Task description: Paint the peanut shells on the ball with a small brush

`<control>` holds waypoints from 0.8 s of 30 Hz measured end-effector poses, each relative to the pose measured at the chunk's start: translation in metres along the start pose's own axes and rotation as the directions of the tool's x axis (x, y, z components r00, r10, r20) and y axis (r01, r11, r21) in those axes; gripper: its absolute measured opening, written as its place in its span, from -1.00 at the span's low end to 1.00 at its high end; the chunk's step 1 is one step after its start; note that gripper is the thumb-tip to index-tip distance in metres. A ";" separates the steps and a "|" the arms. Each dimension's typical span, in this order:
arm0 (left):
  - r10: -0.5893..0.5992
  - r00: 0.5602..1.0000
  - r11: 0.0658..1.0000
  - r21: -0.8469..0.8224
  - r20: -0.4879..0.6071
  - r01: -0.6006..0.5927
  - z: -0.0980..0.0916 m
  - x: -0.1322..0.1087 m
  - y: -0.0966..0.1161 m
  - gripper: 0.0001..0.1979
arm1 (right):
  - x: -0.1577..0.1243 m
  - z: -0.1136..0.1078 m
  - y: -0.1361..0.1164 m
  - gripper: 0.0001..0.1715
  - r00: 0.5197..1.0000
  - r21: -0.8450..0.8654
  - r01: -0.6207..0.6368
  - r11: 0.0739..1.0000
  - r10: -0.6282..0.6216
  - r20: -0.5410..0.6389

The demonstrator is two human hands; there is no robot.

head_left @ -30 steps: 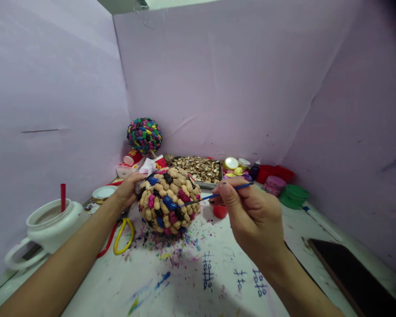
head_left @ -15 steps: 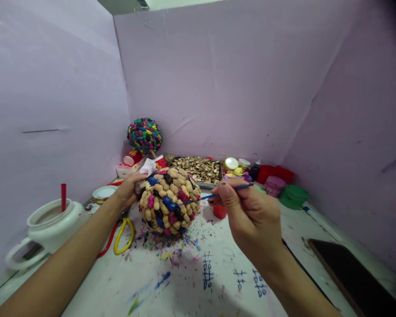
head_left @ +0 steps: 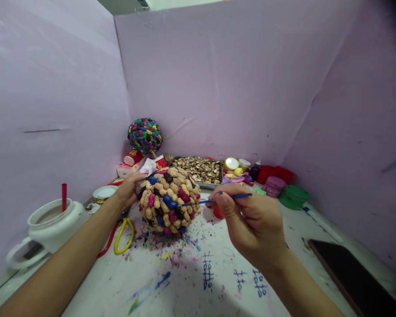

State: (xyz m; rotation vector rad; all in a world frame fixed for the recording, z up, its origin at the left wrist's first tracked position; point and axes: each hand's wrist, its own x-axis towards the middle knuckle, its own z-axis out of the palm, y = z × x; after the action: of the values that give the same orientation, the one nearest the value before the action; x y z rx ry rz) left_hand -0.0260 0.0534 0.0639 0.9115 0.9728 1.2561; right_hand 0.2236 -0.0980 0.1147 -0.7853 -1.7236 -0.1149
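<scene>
A ball covered in peanut shells [head_left: 171, 200] rests on the paint-spotted white table [head_left: 184, 281]. Most shells are bare tan; some are blue, pink or black. My left hand [head_left: 131, 190] grips the ball's left side, its fingertips partly hidden behind it, near a white tissue [head_left: 148, 167]. Between the thumb and fingers of my right hand [head_left: 250, 220] is a thin blue paintbrush [head_left: 240, 196]. The brush tip touches the ball at the edge of a blue shell near its middle.
Behind the ball lies a tray of shells [head_left: 198, 169]. A fully coloured ball [head_left: 145, 135] sits at the back left. On the left are a white teapot [head_left: 54, 224] and yellow-handled scissors [head_left: 124, 237]. Paint pots, a green tub [head_left: 294, 196] and a dark phone [head_left: 349, 273] are at right.
My right hand has turned and shifted slightly, and the brush lies a little flatter, its tip slightly farther right. My left hand and the ball look still.
</scene>
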 end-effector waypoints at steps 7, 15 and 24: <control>0.004 1.000 1.000 -0.001 0.011 -0.004 0.000 0.001 -0.001 -0.77 | 0.001 -0.005 0.001 -0.81 0.993 -0.004 0.086 0.996 -0.086 0.076; 0.006 0.999 1.000 -0.012 0.035 -0.005 0.002 -0.003 0.002 -0.74 | 0.000 -0.001 0.000 -0.82 0.988 -0.051 0.140 0.989 -0.136 0.071; 0.051 0.997 0.998 -0.027 0.059 -0.049 0.000 -0.001 0.001 -0.79 | -0.001 -0.002 -0.010 -0.80 0.989 -0.037 0.131 0.991 -0.128 0.068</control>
State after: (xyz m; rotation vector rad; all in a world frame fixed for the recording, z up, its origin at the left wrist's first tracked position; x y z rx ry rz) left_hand -0.0264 0.0520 0.0647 0.9534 0.8900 1.2737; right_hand 0.2192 -0.1069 0.1178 -0.7141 -1.8395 -0.2163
